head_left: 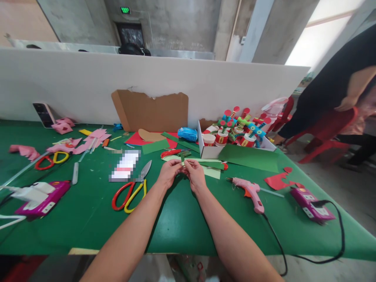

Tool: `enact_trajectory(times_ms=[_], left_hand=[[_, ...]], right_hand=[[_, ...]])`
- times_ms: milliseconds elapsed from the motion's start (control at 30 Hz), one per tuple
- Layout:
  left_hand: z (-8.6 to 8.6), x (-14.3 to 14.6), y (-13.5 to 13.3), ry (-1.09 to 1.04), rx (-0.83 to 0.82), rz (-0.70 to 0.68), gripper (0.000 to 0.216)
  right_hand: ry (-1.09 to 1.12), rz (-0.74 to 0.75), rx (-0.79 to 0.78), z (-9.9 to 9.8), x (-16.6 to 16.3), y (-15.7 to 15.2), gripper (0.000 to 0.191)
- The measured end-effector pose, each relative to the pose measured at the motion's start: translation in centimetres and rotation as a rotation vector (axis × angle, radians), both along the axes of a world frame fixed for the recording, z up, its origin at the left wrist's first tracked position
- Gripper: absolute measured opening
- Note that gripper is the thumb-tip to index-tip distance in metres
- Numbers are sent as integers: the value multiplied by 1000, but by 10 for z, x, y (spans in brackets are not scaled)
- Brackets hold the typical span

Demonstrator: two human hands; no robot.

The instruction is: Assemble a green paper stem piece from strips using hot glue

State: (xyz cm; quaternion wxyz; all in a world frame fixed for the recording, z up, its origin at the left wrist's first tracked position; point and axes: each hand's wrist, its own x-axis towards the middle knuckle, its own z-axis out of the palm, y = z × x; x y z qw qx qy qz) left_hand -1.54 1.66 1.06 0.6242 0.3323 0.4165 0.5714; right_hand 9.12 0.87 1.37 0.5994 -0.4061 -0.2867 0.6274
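My left hand (169, 172) and my right hand (195, 175) meet over the middle of the green table (182, 219). Both pinch a small green paper strip (183, 158) that stands up between the fingertips. Just beyond them lie pale green paper pieces (213, 170) and a green-and-black coiled paper piece (184, 153). Red-and-yellow handled scissors (132, 190) lie to the left of my left hand. A pink glue gun (249, 192) rests to the right of my right hand, its cable running off the table's front edge.
A white box (205, 150) of colourful paper-cup figures stands behind my hands. Torn cardboard (151, 111) leans on the white partition. Pink paper scraps (73, 145), second scissors (51, 159) and magenta power boxes (42, 201) (313, 203) lie around. A person sits on red chairs at right (337, 98).
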Motion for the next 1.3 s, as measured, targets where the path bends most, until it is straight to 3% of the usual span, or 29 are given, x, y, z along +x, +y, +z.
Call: enact_trajectory(times_ms=[600,867,1100,1300], left_hand=[[-1,1,-1,144,58,32,38],[-3,1,2,197,107,-4,27],[-2,-2,4,112,127,-52,22],[3,2,1,136,174,2,33]], right_hand=[[-340,-61,55,-8,-2,4,26],[-388,-95,43,-8,2,8,18],[-420,-101,110,-10,6,13,20],[-476,-105,173,-6,8,12,22]])
